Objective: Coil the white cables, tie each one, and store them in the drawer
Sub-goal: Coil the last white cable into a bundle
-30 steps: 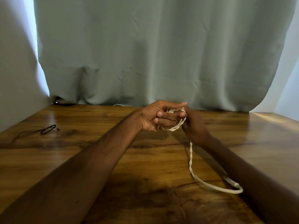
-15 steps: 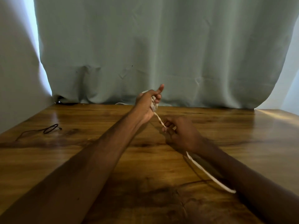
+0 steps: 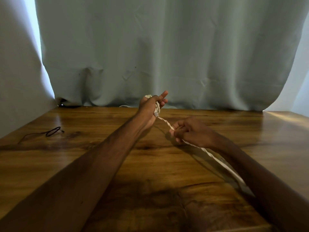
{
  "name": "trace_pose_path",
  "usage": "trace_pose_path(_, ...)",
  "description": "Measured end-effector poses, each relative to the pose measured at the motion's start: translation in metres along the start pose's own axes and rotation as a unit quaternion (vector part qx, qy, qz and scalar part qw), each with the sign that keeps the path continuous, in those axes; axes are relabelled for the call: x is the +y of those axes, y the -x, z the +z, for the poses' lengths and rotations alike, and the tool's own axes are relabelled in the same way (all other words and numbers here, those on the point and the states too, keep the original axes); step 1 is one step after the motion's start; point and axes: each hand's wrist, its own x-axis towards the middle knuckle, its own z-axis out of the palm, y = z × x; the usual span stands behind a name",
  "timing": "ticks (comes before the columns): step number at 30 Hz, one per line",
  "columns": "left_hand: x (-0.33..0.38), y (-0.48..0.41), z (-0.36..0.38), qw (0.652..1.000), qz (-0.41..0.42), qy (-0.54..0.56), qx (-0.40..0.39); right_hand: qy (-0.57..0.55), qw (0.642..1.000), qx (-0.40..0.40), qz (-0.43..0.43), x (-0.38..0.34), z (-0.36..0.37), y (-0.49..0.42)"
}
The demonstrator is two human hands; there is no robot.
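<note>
White cable (image 3: 167, 125) runs taut from the left hand (image 3: 149, 107), where several turns sit wound round its curled fingers (the index finger sticks out straight), down to the right hand (image 3: 192, 132). That hand pinches the twisted strand, and the tail trails past its forearm over the wooden table (image 3: 100, 164). If the pinch slackens, the turns could probably loosen and slide off the fingers, undoing the coil.
</note>
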Motion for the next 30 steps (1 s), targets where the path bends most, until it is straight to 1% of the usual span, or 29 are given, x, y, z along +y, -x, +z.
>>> trace_pose_path(2,-0.002,-0.001,-0.002,1.0,0.017,-0.018,-0.004,-0.082,0.996,-0.02,0.012,-0.005,0.0,0.004)
trace_pose_path(3,-0.003,-0.001,-0.004,0.999,0.027,-0.045,-0.003,-0.111,0.993,-0.023,0.016,-0.008,-0.001,0.005)
trace_pose_path(5,-0.004,0.001,-0.006,0.992,0.052,-0.113,-0.013,-0.143,0.989,-0.024,0.022,-0.013,-0.003,0.007)
trace_pose_path(7,-0.007,0.003,-0.005,0.978,0.079,-0.189,-0.027,-0.164,0.985,-0.04,0.033,-0.016,-0.005,0.008)
trace_pose_path(9,-0.011,0.007,-0.004,0.961,0.104,-0.255,-0.032,-0.158,0.985,-0.066,0.036,-0.017,-0.006,0.009)
trace_pose_path(11,-0.014,0.006,-0.007,0.941,0.121,-0.314,-0.042,-0.123,0.988,-0.085,0.025,-0.017,-0.003,0.01)
trace_pose_path(13,-0.017,0.008,-0.01,0.916,0.133,-0.374,-0.056,-0.105,0.99,-0.091,0.011,-0.017,-0.001,0.011)
trace_pose_path(15,-0.018,0.011,-0.013,0.896,0.126,-0.42,-0.071,-0.104,0.99,-0.093,-0.003,-0.018,-0.001,0.013)
trace_pose_path(17,-0.02,0.014,-0.018,0.866,0.133,-0.474,-0.085,-0.109,0.989,-0.092,-0.021,-0.017,-0.003,0.014)
trace_pose_path(18,-0.02,0.016,-0.021,0.845,0.145,-0.507,-0.091,-0.092,0.992,-0.079,-0.041,-0.016,-0.004,0.014)
trace_pose_path(19,-0.019,0.017,-0.023,0.824,0.158,-0.536,-0.094,-0.038,0.995,-0.052,-0.081,-0.015,-0.006,0.014)
trace_pose_path(20,-0.017,0.018,-0.024,0.811,0.169,-0.552,-0.096,0.046,0.99,-0.013,-0.133,-0.013,-0.007,0.013)
trace_pose_path(21,-0.016,0.018,-0.025,0.814,0.166,-0.547,-0.105,0.131,0.973,0.032,-0.188,-0.009,-0.009,0.011)
trace_pose_path(22,-0.015,0.018,-0.024,0.829,0.146,-0.526,-0.121,0.187,0.952,0.076,-0.228,-0.005,-0.01,0.009)
trace_pose_path(23,-0.016,0.02,-0.023,0.85,0.113,-0.496,-0.137,0.211,0.939,0.112,-0.247,-0.002,-0.012,0.007)
trace_pose_path(24,-0.017,0.021,-0.022,0.864,0.077,-0.474,-0.15,0.208,0.933,0.142,-0.255,0.001,-0.014,0.006)
trace_pose_path(25,-0.018,0.022,-0.02,0.869,0.046,-0.463,-0.168,0.206,0.927,0.173,-0.262,0.004,-0.017,0.005)
trace_pose_path(26,-0.019,0.024,-0.017,0.868,0.014,-0.457,-0.195,0.209,0.918,0.205,-0.266,0.007,-0.019,0.004)
trace_pose_path(28,-0.019,0.029,-0.006,0.861,-0.053,-0.42,-0.282,0.216,0.902,0.264,-0.266,0.014,-0.023,0.002)
trace_pose_path(30,-0.014,0.033,0.006,0.844,-0.103,-0.38,-0.364,0.218,0.891,0.31,-0.249,0.02,-0.028,0.002)
